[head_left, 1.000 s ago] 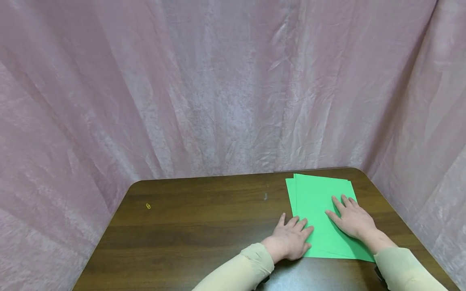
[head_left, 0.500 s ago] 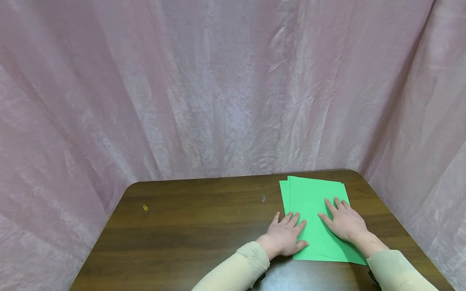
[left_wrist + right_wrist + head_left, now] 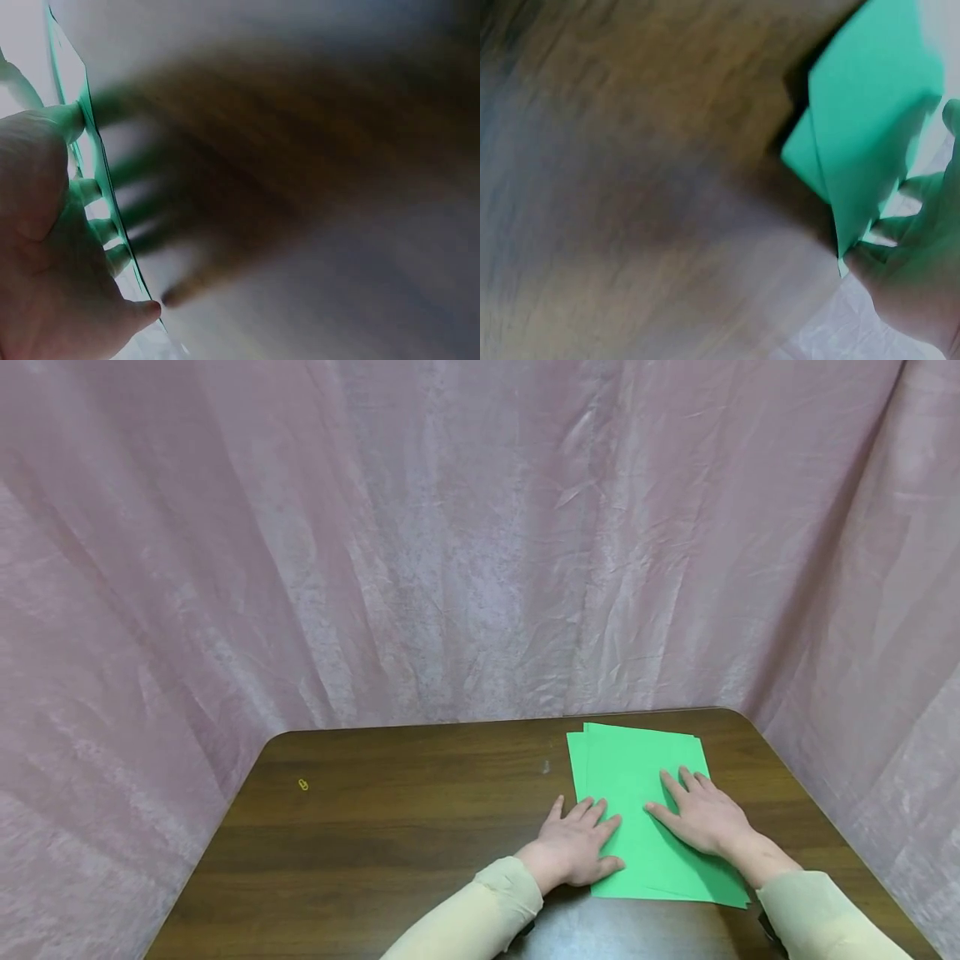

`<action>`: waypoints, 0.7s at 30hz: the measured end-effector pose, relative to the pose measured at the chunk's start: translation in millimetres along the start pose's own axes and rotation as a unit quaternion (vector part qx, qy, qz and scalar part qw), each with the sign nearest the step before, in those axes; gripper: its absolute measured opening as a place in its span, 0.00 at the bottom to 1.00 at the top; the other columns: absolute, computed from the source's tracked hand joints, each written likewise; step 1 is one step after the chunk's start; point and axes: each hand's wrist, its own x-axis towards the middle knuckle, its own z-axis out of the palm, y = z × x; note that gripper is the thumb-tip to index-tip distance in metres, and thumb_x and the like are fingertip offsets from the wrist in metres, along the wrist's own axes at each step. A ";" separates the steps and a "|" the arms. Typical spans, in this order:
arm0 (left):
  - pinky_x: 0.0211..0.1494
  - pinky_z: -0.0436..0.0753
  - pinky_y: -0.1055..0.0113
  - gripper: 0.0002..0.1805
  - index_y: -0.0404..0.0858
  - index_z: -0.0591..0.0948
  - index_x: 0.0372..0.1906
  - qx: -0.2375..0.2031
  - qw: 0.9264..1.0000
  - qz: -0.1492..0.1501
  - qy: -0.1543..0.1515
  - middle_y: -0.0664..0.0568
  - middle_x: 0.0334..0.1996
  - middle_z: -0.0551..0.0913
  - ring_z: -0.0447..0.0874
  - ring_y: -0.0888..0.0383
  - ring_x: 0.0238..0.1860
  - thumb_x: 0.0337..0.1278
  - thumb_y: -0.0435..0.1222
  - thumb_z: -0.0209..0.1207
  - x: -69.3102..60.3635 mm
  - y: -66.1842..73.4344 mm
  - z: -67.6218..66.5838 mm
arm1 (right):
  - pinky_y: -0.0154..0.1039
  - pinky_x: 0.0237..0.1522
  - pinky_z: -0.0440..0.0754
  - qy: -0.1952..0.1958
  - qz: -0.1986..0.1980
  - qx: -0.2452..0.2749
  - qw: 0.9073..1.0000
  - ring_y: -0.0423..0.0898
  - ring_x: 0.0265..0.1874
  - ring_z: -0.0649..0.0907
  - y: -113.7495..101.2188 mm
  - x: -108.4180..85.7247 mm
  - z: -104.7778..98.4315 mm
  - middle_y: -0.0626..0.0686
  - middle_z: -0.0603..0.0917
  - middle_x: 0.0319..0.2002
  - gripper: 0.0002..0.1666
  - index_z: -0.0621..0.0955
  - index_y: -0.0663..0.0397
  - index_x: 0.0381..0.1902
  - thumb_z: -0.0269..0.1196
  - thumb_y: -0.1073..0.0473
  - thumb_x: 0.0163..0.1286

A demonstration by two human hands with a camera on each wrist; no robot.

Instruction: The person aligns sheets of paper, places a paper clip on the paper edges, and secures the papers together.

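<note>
Several green sheets of paper (image 3: 637,760) lie in a loose stack at the right of the table, their edges slightly out of line. My left hand (image 3: 573,847) rests with spread fingers on the near left edge of the stack; in the left wrist view its fingertips touch the paper's edge (image 3: 94,127). Flat on the right part of the top sheet lies my right hand (image 3: 701,814), fingers spread. In the right wrist view a corner of a lower sheet (image 3: 804,154) sticks out beneath the upper green sheet (image 3: 862,112).
A small yellow paper clip (image 3: 303,784) lies on the far left of the brown wooden table (image 3: 375,852). Pink curtains (image 3: 465,543) hang behind the table and at its sides. A small pale mark (image 3: 546,767) shows on the wood left of the paper.
Both hands have slid a little to the left, and the green sheets have moved left with them across the table. The paper clip stays about where it was.
</note>
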 end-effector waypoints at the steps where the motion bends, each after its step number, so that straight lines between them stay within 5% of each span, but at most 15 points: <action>1: 0.80 0.52 0.49 0.38 0.68 0.55 0.80 -0.003 1.000 0.001 0.001 0.67 0.81 0.50 0.45 0.63 0.80 0.69 0.72 0.39 -1.1 -1.8 0.8 | 0.73 0.64 0.65 -0.001 -0.005 0.004 1.000 0.78 0.69 0.62 -0.9 -0.7 -0.8 0.77 0.61 0.73 0.52 0.67 0.65 0.75 0.50 0.26 0.75; 21: 0.79 0.53 0.46 0.39 0.64 0.57 0.81 -0.031 0.999 0.012 0.001 0.62 0.81 0.51 0.46 0.60 0.80 0.70 0.69 0.43 -30.1 -37.4 6.5 | 0.66 0.72 0.58 -0.055 -0.112 0.027 0.992 0.70 0.75 0.60 -6.2 -18.5 -9.9 0.68 0.59 0.77 0.55 0.65 0.56 0.78 0.58 0.24 0.68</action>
